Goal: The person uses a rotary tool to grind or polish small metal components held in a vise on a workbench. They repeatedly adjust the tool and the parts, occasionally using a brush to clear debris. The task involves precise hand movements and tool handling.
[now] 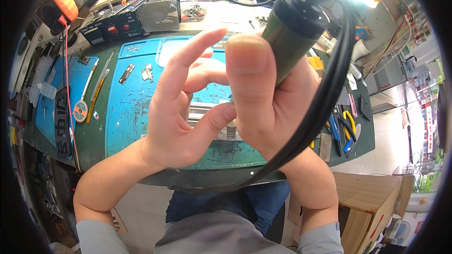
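My right hand [282, 99] is closed round a dark green, cylindrical corded tool [293, 37] with a black end cap, held upright and tilted close to the camera. A thick black cable [325, 108] loops from the cap down past my wrist. My left hand [181, 108] is beside it, index finger raised and the thumb and another finger curled toward the right hand. Those fingertips meet behind my right thumb, so what they grip is hidden. Behind both hands lies a silver metal piece [229, 134] on the blue mat [136, 131], mostly covered.
Small metal parts [147, 72] and a clear plastic tray [172, 49] lie on the mat. A black power unit [113, 28] stands at back left. Pliers [348, 124] lie at right. An orange round-headed tool [80, 111] and a yellow knife [95, 101] are at left.
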Demonstrator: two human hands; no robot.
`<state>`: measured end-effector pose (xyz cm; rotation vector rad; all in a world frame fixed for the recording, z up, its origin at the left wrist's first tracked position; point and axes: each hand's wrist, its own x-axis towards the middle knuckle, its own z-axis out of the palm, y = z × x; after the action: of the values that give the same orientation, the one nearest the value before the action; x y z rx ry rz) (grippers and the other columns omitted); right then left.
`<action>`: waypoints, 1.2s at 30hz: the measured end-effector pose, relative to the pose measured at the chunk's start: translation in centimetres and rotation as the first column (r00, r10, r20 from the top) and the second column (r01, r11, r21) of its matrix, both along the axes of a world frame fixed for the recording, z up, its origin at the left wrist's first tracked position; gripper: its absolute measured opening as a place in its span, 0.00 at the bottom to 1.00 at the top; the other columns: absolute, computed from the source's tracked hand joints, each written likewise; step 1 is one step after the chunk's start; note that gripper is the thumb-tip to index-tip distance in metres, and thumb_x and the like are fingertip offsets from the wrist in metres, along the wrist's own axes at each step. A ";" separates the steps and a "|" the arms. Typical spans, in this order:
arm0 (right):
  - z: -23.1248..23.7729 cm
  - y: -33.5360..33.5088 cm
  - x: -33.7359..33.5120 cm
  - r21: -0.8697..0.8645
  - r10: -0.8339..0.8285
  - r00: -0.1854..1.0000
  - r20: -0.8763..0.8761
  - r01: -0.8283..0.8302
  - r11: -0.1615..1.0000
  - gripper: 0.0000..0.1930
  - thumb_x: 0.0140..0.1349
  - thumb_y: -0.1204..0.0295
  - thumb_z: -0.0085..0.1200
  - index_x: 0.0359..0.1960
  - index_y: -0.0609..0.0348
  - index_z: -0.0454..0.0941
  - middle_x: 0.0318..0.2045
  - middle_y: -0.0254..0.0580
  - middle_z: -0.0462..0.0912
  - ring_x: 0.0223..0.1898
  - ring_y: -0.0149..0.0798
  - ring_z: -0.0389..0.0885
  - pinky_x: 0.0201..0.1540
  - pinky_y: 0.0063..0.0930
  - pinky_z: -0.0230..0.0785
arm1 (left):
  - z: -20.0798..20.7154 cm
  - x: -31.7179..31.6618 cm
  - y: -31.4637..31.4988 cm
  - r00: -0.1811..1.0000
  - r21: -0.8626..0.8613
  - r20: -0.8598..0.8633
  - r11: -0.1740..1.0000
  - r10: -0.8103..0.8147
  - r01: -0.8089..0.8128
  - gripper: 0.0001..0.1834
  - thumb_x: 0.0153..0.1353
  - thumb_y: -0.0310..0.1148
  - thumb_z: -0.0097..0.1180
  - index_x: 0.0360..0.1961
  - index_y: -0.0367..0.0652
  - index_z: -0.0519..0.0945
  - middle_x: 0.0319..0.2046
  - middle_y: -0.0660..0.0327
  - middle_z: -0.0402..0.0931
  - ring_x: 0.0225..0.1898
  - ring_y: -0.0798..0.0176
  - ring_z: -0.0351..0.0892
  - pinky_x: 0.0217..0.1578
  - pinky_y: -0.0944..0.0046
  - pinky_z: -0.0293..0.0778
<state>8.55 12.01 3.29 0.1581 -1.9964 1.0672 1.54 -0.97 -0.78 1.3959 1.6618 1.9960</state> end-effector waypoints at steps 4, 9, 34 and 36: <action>-0.4 0.0 -0.2 -0.041 0.031 0.999 -0.016 -0.032 0.999 0.16 0.69 0.61 0.53 0.40 0.64 0.76 0.28 0.34 0.79 0.29 0.24 0.75 0.29 0.20 0.66 | -0.1 -0.1 0.0 1.000 0.006 -0.010 1.000 0.001 -0.001 0.44 0.57 0.26 0.64 0.69 0.32 0.52 0.67 0.52 0.60 0.51 0.63 0.79 0.63 0.52 0.56; -0.9 0.0 -0.6 -0.054 0.030 0.998 -0.052 -0.033 0.998 0.17 0.69 0.60 0.53 0.42 0.65 0.77 0.30 0.35 0.80 0.30 0.24 0.75 0.29 0.19 0.67 | 0.0 0.0 0.1 1.000 0.016 -0.015 1.000 0.001 -0.001 0.43 0.57 0.26 0.64 0.69 0.32 0.52 0.66 0.52 0.61 0.51 0.63 0.79 0.63 0.52 0.57; 0.2 -0.2 0.1 -0.029 -0.053 0.999 0.005 0.053 0.998 0.15 0.68 0.61 0.54 0.40 0.64 0.77 0.26 0.32 0.78 0.27 0.23 0.73 0.28 0.19 0.64 | -0.2 0.0 0.2 1.000 0.030 -0.012 1.000 -0.007 0.007 0.42 0.57 0.25 0.63 0.69 0.32 0.53 0.65 0.53 0.62 0.52 0.63 0.79 0.63 0.52 0.55; 0.2 -0.2 0.1 -0.041 -0.042 0.999 -0.018 0.041 0.998 0.15 0.68 0.61 0.54 0.40 0.64 0.77 0.25 0.32 0.78 0.26 0.24 0.73 0.28 0.19 0.64 | -0.2 0.2 0.2 1.000 0.024 0.005 1.000 0.001 -0.001 0.42 0.58 0.27 0.63 0.68 0.33 0.53 0.65 0.53 0.62 0.54 0.62 0.77 0.63 0.53 0.57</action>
<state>8.61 11.77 3.48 0.1046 -1.9515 1.0748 1.73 -0.74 -1.01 1.3963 1.6423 2.0251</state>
